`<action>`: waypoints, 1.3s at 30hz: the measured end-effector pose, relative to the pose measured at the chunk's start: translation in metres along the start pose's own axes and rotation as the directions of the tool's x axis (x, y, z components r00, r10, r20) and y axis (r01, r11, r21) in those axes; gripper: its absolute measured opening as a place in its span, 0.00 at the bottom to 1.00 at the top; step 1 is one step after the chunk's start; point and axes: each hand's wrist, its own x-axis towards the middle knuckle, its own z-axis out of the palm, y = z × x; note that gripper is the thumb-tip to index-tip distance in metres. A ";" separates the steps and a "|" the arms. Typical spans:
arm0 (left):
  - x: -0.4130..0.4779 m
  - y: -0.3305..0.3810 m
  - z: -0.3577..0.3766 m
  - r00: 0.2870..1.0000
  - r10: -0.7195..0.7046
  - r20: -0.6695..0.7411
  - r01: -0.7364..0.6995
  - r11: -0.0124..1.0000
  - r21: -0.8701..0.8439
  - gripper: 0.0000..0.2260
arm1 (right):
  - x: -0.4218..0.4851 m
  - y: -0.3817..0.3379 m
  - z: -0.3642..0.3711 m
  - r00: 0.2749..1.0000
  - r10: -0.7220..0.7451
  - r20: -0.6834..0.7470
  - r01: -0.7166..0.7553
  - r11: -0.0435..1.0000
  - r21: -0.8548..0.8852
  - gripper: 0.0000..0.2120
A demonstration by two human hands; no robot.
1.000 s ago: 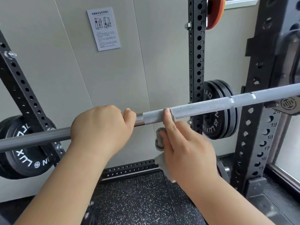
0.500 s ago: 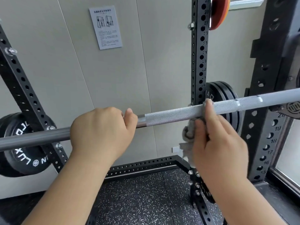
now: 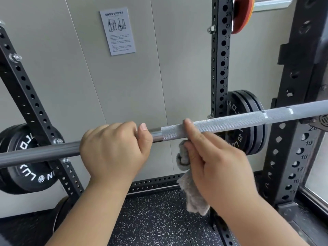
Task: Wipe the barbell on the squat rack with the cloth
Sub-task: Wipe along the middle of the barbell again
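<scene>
A steel barbell runs across the view at chest height, smooth on the left and knurled on the right. My left hand grips the smooth part with fingers wrapped over the top and thumb beside the knurling's start. My right hand holds a grey fluffy cloth against the underside of the knurled section, index finger laid over the bar. The cloth's loose end hangs below the bar.
Black perforated rack uprights stand at left, centre and right. Black weight plates hang at the left and behind the bar at right. An orange plate sits high up. Speckled rubber floor lies below.
My right hand slid the cloth rightward along the knurling, then back left, close to my left hand. My left hand kept its grip on the bar.
</scene>
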 end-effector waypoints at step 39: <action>0.037 0.003 -0.027 0.839 0.016 0.544 -0.058 0.996 0.061 0.27 | 0.006 -0.023 0.008 0.999 0.028 -0.026 -0.028 1.000 -0.009 0.20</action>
